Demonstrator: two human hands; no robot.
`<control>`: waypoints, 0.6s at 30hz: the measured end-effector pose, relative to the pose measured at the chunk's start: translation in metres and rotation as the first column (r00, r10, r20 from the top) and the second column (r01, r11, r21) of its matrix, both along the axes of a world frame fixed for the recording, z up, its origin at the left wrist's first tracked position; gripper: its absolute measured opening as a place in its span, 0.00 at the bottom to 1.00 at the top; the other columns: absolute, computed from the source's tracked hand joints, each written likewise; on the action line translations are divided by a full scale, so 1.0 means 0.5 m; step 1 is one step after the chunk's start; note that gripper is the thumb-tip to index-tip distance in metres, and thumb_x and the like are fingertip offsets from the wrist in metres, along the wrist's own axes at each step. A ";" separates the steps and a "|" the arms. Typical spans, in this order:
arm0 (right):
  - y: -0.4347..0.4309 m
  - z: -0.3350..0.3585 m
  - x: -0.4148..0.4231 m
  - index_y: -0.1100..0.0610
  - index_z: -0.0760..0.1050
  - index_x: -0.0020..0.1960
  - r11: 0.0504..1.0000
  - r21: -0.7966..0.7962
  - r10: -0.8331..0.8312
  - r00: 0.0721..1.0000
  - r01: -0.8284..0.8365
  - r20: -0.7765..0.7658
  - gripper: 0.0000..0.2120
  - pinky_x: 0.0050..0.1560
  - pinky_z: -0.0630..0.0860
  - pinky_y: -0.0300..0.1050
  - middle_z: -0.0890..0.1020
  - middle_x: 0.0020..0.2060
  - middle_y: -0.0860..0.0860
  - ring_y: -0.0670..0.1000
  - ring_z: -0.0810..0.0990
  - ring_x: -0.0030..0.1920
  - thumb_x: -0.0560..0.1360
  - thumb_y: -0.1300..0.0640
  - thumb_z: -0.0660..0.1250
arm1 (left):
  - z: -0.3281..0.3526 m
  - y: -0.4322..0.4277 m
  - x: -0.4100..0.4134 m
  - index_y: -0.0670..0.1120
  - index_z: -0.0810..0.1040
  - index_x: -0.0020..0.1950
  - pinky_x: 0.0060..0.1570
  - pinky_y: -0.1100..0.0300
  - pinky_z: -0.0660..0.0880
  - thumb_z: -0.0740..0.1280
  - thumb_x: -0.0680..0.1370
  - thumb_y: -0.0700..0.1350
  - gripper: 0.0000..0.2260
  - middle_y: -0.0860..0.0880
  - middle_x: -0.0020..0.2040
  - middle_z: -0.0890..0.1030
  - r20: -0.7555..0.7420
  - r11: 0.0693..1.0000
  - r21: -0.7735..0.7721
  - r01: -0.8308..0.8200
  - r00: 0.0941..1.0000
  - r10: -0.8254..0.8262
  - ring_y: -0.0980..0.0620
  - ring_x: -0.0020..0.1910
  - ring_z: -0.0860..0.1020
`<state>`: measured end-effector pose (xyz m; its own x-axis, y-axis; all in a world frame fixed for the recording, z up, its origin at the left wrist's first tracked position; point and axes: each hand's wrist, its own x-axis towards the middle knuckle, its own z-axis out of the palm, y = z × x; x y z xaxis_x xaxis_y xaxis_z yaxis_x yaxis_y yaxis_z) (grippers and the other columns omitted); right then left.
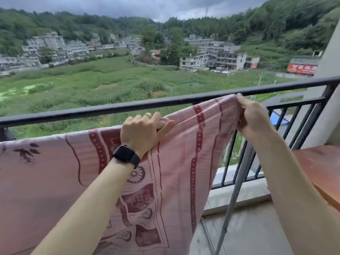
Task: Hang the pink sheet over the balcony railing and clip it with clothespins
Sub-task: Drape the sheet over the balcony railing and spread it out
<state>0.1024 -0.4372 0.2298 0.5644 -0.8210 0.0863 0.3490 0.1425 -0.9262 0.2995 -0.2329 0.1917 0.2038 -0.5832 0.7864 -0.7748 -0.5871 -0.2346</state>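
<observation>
Both hands are gripping the top edge of the pink sheet [174, 162], holding it up just below the railing's top bar [128, 106]. The left hand [141, 132] is bunching the hem with curled fingers [163, 124]; the right hand [252, 116] is pinching the corner close against the bar. Judging from this, the sheet is not yet draped over the bar, so hanging is only beginning. Clipping is entirely left; 0 clothespins are showing.
</observation>
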 end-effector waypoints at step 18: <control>-0.213 -0.026 -0.168 0.57 0.82 0.49 0.982 -0.174 0.049 0.989 -0.073 -0.138 0.06 0.43 0.78 0.46 0.85 0.39 0.52 0.50 0.83 0.38 0.79 0.59 0.67 | 0.020 -0.215 -0.202 0.47 0.76 0.53 0.46 0.50 0.73 0.51 0.78 0.68 0.27 0.46 0.45 0.82 -0.266 0.988 0.156 0.007 0.963 0.035 0.43 0.45 0.81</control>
<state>0.0183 -0.5438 0.2167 0.6289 -0.7630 0.1495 0.2176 -0.0119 -0.9760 0.1986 -0.3405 0.2019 0.4028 -0.6888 0.6027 -0.8135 -0.5713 -0.1092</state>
